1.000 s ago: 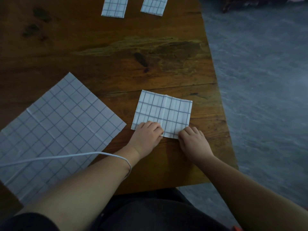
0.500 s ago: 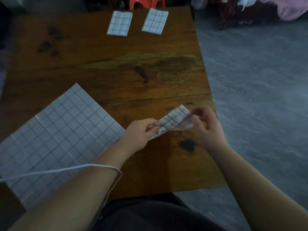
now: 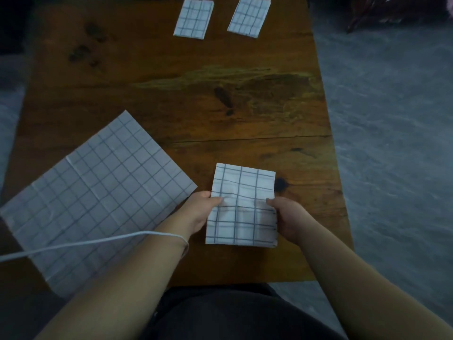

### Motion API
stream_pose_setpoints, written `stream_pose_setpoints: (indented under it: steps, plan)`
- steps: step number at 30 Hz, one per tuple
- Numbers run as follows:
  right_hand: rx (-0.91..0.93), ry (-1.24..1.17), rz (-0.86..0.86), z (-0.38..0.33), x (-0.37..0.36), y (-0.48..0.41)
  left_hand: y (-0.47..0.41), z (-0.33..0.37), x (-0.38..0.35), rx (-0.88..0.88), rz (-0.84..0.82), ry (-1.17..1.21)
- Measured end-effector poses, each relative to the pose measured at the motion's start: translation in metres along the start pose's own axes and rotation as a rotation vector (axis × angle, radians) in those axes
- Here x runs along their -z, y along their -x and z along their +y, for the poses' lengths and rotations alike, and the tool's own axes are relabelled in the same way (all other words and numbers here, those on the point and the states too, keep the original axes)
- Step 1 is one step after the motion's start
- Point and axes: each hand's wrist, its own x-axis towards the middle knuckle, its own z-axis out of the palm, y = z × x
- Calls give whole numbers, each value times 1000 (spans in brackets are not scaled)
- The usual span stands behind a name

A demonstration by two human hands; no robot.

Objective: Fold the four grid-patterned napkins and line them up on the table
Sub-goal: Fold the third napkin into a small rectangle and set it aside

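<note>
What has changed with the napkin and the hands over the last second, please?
The near napkin lay flat a second ago, both hands pressing its near edge. It was lifted and folded narrower; now the left hand and right hand grip it by its sides. The unfolded napkin, the left finished napkin and the right finished napkin stayed put.

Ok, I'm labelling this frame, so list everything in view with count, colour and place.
table: 1, brown wood
folded napkins: 2, white with dark grid, side by side at the far edge
held napkin: 1, white with grid, folded, by the near edge
open napkin: 1, white with grid, flat at near left
cord: 1, white, across the left forearm
floor: grey, right of the table
left hand: 1, grips the held napkin's left edge
right hand: 1, grips its right edge
</note>
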Motion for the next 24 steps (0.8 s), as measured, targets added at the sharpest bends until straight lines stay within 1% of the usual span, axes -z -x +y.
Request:
stream_pose_setpoints:
  steps: [2, 4, 6, 8, 11, 15, 17, 18, 19, 21, 24]
  plan:
    - [-8, 112, 30, -2, 4, 0, 1, 2, 3, 7, -1, 11]
    - [-25, 181, 21, -5, 8, 3, 4, 6, 5, 6, -19, 21]
    - [-20, 226, 1, -10, 12, 7, 10, 11, 8, 3, -55, -39]
    - [27, 252, 7, -15, 16, 11, 15, 16, 13, 0, -102, -112]
    - [117, 231, -2, -24, 21, 19, 20, 25, 19, -37, -194, -137]
    - [255, 144, -20, -28, 28, 26, 22, 31, 20, -197, -234, -93]
    - [321, 123, 12, -29, 31, 30, 23, 32, 19, -242, -234, -31]
    - [354, 174, 44, -29, 33, 32, 24, 33, 18, -263, -225, -29]
    - [376, 252, 64, -28, 34, 33, 25, 33, 16, -284, -200, -61]
    - [395, 391, 68, -24, 36, 35, 25, 33, 13, -312, -104, -214]
    - [385, 442, 73, -20, 37, 32, 16, 25, 10, -300, -52, -371]
